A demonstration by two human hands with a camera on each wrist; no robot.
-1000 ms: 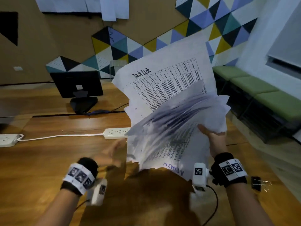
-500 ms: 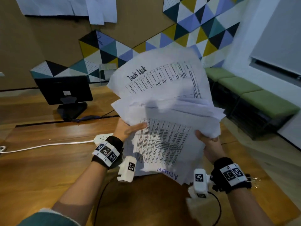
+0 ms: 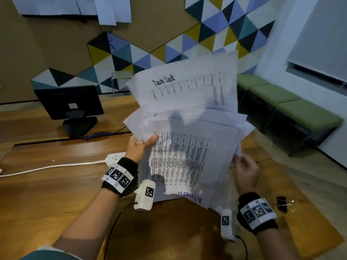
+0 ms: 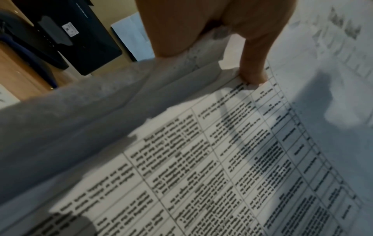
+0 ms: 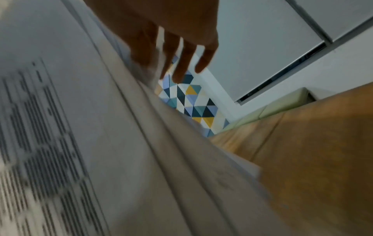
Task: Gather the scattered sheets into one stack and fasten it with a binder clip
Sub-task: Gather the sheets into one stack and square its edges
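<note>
A loose, uneven bunch of printed sheets is held up over the wooden table, fanned out with a "Task List" page at the back. My left hand grips the left edge, its thumb pressed on the front page. At the right edge is my right hand, its fingers straight and spread beside the sheets, touching but not pinching them. A black binder clip with silver handles lies on the table just right of my right wrist.
A black monitor stands at the back left. A white power strip and its cable run across the table behind my left hand. A green bench lines the right wall, beyond the table's right edge.
My left hand rose from the table and took the sheets' left edge. The flapping sheets settled flatter. My right hand loosened its hold and slid down the right edge.
</note>
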